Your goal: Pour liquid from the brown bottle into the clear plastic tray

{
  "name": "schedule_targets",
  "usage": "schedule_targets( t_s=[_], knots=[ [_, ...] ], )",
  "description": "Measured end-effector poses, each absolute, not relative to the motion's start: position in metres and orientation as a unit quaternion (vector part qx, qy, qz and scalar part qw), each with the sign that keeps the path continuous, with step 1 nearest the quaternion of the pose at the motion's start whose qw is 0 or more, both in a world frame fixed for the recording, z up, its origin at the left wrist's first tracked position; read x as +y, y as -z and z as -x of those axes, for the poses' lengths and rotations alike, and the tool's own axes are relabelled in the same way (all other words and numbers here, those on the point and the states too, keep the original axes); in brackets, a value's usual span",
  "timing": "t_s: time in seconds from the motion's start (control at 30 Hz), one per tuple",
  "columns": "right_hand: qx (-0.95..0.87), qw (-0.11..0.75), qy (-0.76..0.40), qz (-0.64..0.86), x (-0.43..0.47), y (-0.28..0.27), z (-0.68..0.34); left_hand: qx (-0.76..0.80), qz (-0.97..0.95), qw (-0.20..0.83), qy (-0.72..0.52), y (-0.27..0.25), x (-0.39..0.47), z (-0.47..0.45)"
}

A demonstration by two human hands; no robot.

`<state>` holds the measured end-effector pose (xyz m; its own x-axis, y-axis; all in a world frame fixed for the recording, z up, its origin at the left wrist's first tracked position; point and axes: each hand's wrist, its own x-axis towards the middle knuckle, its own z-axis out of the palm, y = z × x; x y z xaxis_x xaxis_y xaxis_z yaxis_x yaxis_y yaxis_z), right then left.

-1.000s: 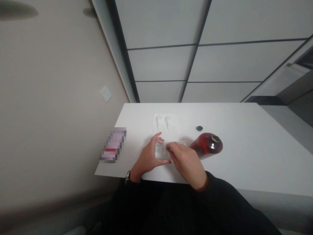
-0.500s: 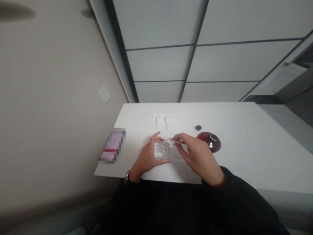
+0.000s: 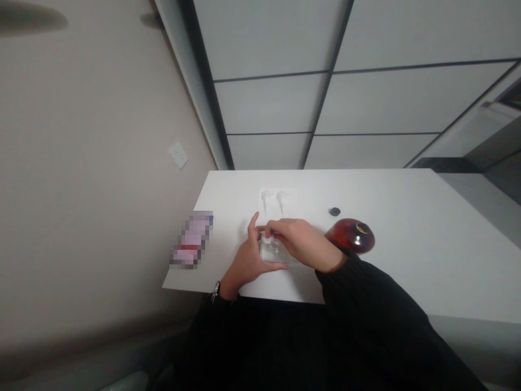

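My left hand (image 3: 248, 259) is wrapped around the left side of a clear rectangular plastic container (image 3: 279, 254), thumb along its near edge and one finger raised. Over the container's far side reaches my right hand (image 3: 295, 237), its fingertips pinched at the far left corner. A small white piece (image 3: 266, 239) shows under those fingertips; its kind is too blurred to tell. Beyond the hands, two white pieces with round heads and thin stems (image 3: 281, 200) lie side by side on a pale sheet or tray (image 3: 293, 194).
To the right stands a glossy dark red rounded vessel (image 3: 345, 236) with a small opening. A small black disc (image 3: 335, 212) lies behind it. Near the table's left edge is a pinkish, pixelated flat object (image 3: 193, 239). The white table (image 3: 407, 244) meets panels behind.
My right hand has moved left across the container, bringing the small white piece from its right side to its far left corner. My left hand keeps its hold. The view has shifted slightly.
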<state>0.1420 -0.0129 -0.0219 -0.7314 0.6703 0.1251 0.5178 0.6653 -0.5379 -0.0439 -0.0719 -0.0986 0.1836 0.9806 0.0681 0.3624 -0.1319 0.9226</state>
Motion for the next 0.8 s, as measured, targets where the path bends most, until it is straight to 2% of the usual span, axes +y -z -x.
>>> schedule_targets(
  t_s=[0.2, 0.5, 0.57, 0.7, 0.8],
  knots=[
    [-0.908, 0.134, -0.226, 0.327, -0.008, 0.015, -0.136, 0.529, -0.648, 0.402, -0.372, 0.096, -0.073, 0.044],
    [-0.923, 0.103, -0.273, 0.251, -0.001, -0.012, -0.118, 0.517, -0.675, 0.355, -0.389, 0.098, -0.070, 0.043],
    [-0.907, 0.159, -0.280, 0.272, -0.005, -0.018, -0.128, 0.534, -0.662, 0.363, -0.381, 0.097, -0.071, 0.043],
    [-0.809, 0.397, -0.241, 0.360, -0.038, -0.017, -0.164, 0.538, -0.666, 0.370, -0.359, 0.091, -0.073, 0.043],
    [-0.728, 0.502, -0.176, 0.433, -0.075, 0.000, -0.190, 0.512, -0.715, 0.331, -0.343, 0.087, -0.071, 0.044]
  ],
)
